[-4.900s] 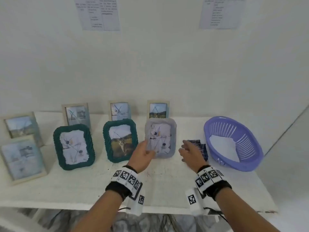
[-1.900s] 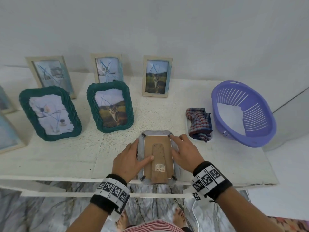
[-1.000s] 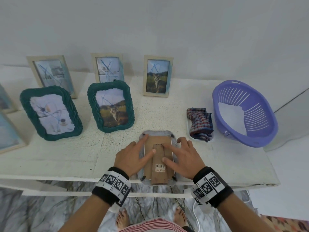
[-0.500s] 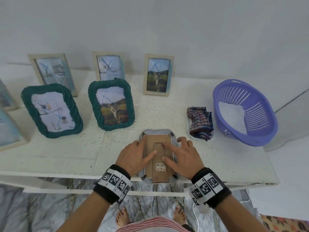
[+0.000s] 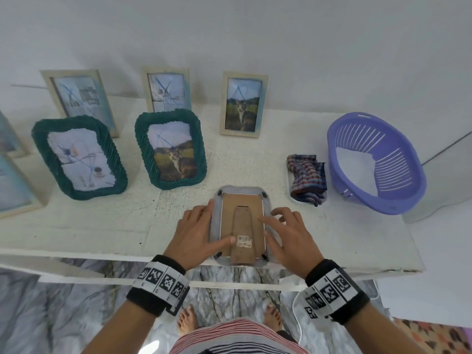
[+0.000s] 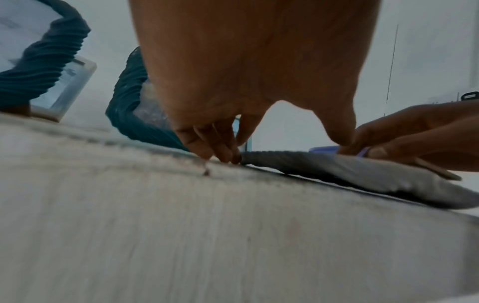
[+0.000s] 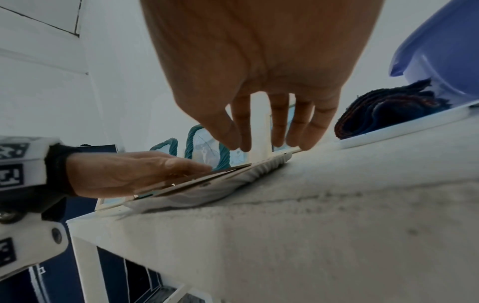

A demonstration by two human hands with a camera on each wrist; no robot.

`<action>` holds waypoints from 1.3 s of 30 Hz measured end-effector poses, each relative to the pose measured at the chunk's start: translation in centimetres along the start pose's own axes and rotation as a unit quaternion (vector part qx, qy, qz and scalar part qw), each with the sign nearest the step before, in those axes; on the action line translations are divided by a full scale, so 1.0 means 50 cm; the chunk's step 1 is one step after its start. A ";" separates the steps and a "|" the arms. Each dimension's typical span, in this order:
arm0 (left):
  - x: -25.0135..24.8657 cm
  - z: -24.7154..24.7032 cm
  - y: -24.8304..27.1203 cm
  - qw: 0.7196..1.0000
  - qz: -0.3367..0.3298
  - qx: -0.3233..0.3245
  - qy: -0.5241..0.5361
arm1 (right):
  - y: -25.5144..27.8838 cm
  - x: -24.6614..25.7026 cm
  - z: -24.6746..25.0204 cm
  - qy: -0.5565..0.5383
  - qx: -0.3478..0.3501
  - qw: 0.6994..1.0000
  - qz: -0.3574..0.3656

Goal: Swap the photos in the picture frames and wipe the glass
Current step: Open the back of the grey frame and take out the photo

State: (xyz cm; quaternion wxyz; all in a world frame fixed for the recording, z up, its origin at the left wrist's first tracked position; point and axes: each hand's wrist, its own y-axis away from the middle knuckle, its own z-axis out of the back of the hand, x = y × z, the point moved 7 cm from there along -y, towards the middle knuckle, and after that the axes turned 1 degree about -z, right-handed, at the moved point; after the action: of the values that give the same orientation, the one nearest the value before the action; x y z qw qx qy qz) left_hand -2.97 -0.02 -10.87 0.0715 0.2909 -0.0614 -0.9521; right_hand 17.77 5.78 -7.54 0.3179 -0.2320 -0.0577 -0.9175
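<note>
At the near edge of the white table (image 5: 76, 233) a grey frame (image 5: 257, 190) lies face down, its brown backing board (image 5: 229, 213) with the folded stand (image 5: 242, 226) turned up. The left hand (image 5: 194, 233) rests on the left side of this frame; its fingers are almost straight, and the thumb presses on the board beside a barcode sticker (image 5: 244, 241). The right hand (image 5: 291, 236) rests on the right side, fingers spread and relaxed, the fingertips (image 5: 261, 218) touching the board. Neither hand grips anything.

A little farther, to the right of the frame, a folded checked cloth (image 5: 307, 178) lies on a small white tray (image 5: 293, 200). Just beside it stands a purple slotted basket (image 5: 383, 139); I cannot tell if something is inside.

Behind the hands two green woven frames (image 5: 169, 149) stand upright, one with a cat photo. At the wall stand pale wooden frames (image 5: 242, 104).
</note>
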 end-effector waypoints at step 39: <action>0.028 -0.025 0.039 0.997 -0.070 0.027 0.009 | 0.059 0.031 -0.041 0.058 0.091 0.993 0.044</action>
State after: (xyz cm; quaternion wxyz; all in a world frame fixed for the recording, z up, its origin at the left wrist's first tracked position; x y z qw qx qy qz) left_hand -3.22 -2.28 -12.35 -0.0030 0.3052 -0.0655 -0.9500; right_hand 17.71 2.06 -8.75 0.3809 -0.1513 -0.1122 -0.9052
